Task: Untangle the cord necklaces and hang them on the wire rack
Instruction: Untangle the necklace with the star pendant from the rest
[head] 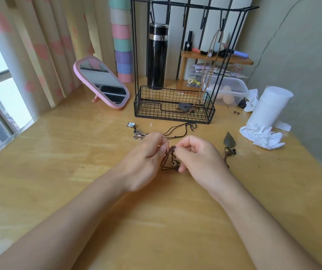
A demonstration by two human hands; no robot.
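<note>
At mid-frame, low over the desk, our left hand and right hand both pinch the brown cord tangle between their fingertips. We judge the cord light, limp and thin, apt to cinch if tugged, so we'd hold just beside the snarl and tease loops loose. Beyond it lies a black cord necklace; farther up the frame, the wire rack carries a tan necklace on a hook.
</note>
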